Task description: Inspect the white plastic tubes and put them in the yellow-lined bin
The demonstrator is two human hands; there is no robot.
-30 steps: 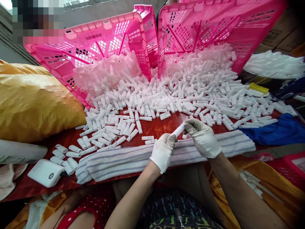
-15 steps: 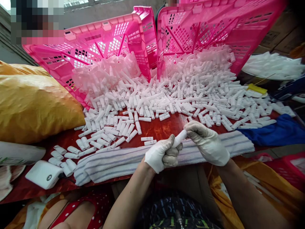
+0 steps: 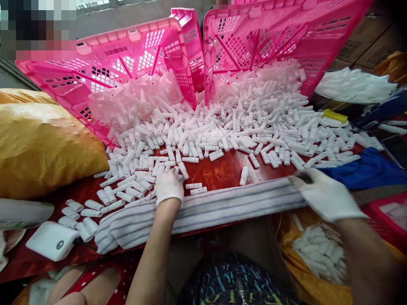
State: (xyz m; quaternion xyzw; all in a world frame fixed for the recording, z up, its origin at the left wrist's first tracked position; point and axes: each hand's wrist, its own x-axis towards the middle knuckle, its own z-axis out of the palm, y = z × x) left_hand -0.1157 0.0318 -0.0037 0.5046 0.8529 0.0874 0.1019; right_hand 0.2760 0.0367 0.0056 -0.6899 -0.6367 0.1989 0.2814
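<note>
1. Although white tubes (image 3: 203, 123) cover much of it, the red table (image 3: 216, 173) shows bare near its middle.
2. Two pink baskets, left (image 3: 133, 36) and right (image 3: 333, 38), stand tipped toward the person, tubes spilling from both into one heap.
3. A yellow sack (image 3: 47, 148) bulges beside the heap's left end.
4. An orange bag (image 3: 313, 286) gapes below the table edge at right, more tubes inside.
5. A striped towel (image 3: 219, 207) lies along the near edge.
6. A blue cloth (image 3: 359, 167) lies past the towel's right end.
7. The right hand (image 3: 327, 197), gloved and blurred, hangs by that end; I cannot tell its grip.
8. The left hand (image 3: 169, 186), gloved, reaches among the tubes; its fingers are mostly hidden, so I cannot tell whether they grip one.
9. A lone tube (image 3: 244, 176) lies just beyond the towel.
</note>
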